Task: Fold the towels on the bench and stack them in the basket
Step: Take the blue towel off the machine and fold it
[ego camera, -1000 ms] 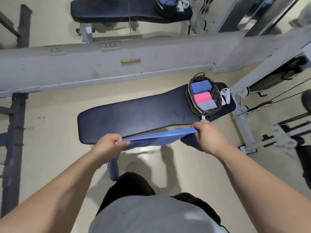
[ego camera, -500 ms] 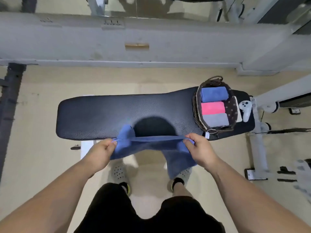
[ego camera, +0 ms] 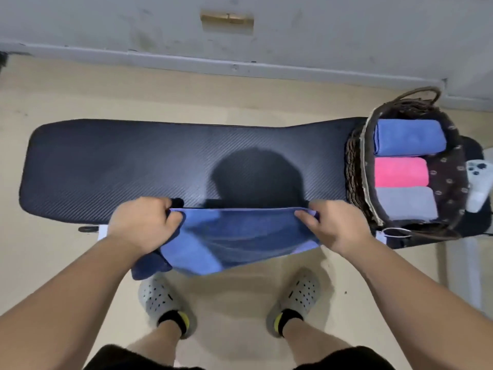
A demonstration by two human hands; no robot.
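My L fingers [ego camera: 174, 217] are curled and pinch the left top corner of the blue towel [ego camera: 240, 236]. My R fingers [ego camera: 304, 216] pinch the right top corner in the same way, thumb on top. So my left hand [ego camera: 144, 225] and right hand [ego camera: 336, 225] hold the top hem stretched straight between them, at the near long edge of the bench [ego camera: 120, 166], approx. at its middle. If the hem touches the pad I cannot tell. The rest of the towel hangs down from this edge in front of my legs, w/ a doubled part at the lower left.

At the right end of the bench stands the woven basket [ego camera: 356, 166]. Inside are 3 folded towels side by side: the folded blue towel [ego camera: 408, 137] at the far side, the pink towel [ego camera: 400, 172] in the middle, the grey towel [ego camera: 405, 204] at the near side. Just right of the basket, on the bench's right end, lies a white controller [ego camera: 478, 182]. Below the hanging towel are my grey shoes [ego camera: 157, 297] on the beige floor [ego camera: 53, 263].
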